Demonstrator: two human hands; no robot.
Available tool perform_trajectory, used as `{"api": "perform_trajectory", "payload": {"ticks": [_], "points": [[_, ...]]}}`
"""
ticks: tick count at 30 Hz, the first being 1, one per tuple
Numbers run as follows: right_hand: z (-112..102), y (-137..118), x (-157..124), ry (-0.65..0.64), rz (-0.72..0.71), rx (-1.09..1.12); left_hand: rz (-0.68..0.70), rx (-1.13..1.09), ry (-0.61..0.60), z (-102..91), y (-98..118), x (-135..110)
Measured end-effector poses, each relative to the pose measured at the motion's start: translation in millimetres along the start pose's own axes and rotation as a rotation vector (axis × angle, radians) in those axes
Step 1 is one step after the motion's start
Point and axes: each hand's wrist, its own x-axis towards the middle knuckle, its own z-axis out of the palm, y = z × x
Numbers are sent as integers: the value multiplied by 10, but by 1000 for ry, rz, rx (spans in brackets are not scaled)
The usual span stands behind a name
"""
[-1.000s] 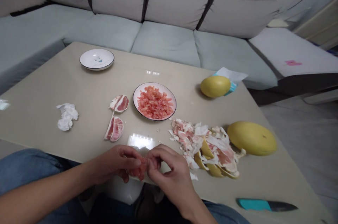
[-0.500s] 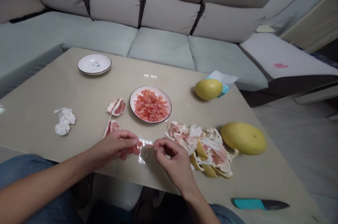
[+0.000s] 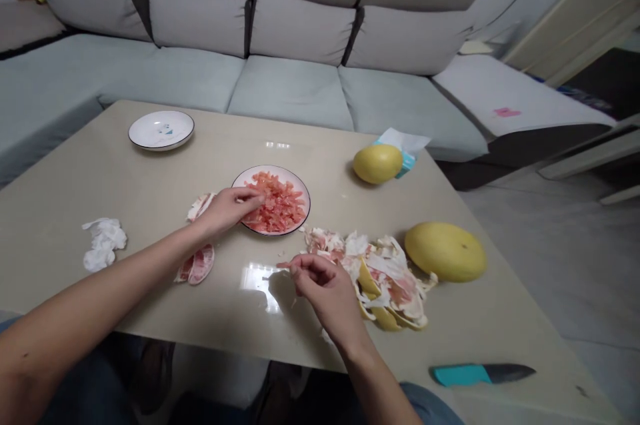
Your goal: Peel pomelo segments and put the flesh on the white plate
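Observation:
My left hand [image 3: 227, 208] reaches over the near-left rim of a white plate [image 3: 300, 186] heaped with pink pomelo pieces [image 3: 273, 202]; its fingers are curled together and what they hold is hidden. My right hand [image 3: 320, 283] hovers above the table's front part, thumb and forefinger pinching a thin strip of pink membrane [image 3: 284, 265]. A pile of peel and pith [image 3: 383, 271] lies just right of that hand. Two peeled pomelo segments lie left of the plate, one [image 3: 200, 205] by my left wrist, one [image 3: 196, 265] nearer me.
Two whole yellow pomelos lie at the right, a large one [image 3: 445, 251] and a smaller one [image 3: 377, 163] on a tissue pack [image 3: 405, 145]. A teal-handled knife [image 3: 480, 373] lies front right. An empty plate [image 3: 161, 129] and crumpled tissue [image 3: 103, 242] sit left. A grey sofa [image 3: 300, 45] stands behind.
My hands have parted from the table's front edge. The left hand carried the pink flesh forward to the plate. The right hand moved slightly right, keeping a strip of membrane.

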Motion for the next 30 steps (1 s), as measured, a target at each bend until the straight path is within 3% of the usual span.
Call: {"api": "perform_trajectory", "payload": {"ticks": [2, 4, 7, 12, 16, 19, 24, 27, 30], "points": [[13, -1, -14, -34, 8, 11, -8, 37, -69, -48, 72, -173], [36, 11, -33, -59, 15, 12, -39, 101, -246, -69, 120, -393], [85, 51, -60, -106, 32, 28, -201, 28, -427, -23, 91, -740], [199, 115, -110, -185, 68, 49, -188, 48, -382, 140, -112, -1126], [278, 104, -164, -162, 4, -49, -74, 113, -285, 175, -161, -1205], [306, 57, -212, -139, -94, -157, -62, 63, -279, 146, -169, -1212], [311, 19, -287, -158, -311, -314, -289, -234, -477, 98, -249, -1215], [310, 40, -307, -115, -473, -415, -357, -325, -517, 88, -281, -1208], [301, 42, -305, -88, -530, -435, -384, -365, -531, 77, -277, -1198]]}}
